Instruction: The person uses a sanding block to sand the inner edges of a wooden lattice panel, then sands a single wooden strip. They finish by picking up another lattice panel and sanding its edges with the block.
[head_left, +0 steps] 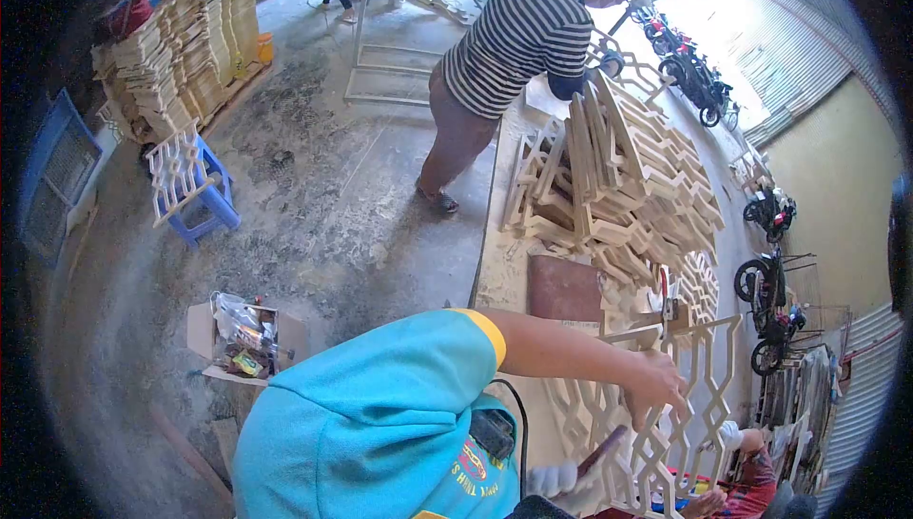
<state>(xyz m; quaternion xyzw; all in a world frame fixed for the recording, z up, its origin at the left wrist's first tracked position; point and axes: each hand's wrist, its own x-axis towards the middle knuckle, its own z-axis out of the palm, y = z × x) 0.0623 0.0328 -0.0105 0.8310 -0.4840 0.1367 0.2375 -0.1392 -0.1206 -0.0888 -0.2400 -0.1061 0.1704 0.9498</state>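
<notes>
My left hand [656, 388] reaches out bare from a teal sleeve, its fingers closed around the upper part of a pale wooden lattice panel [709, 367]. The panel has wavy, honeycomb-like bars and stands tilted over the worktable. Closer to my body, my right hand [553, 477] wears a whitish glove and grips a dark reddish-brown strip [603, 450]. That strip lies against the panel's lower bars in this view. More lattice bars [575, 405] show behind my left forearm.
Stacked lattice panels [637, 176] fill the table's far part, beside a brown board [565, 289]. A person in a striped shirt [518, 39] stands there; another in red [756, 481] works opposite. On the floor are an open carton [295, 338] and a blue stool [211, 200].
</notes>
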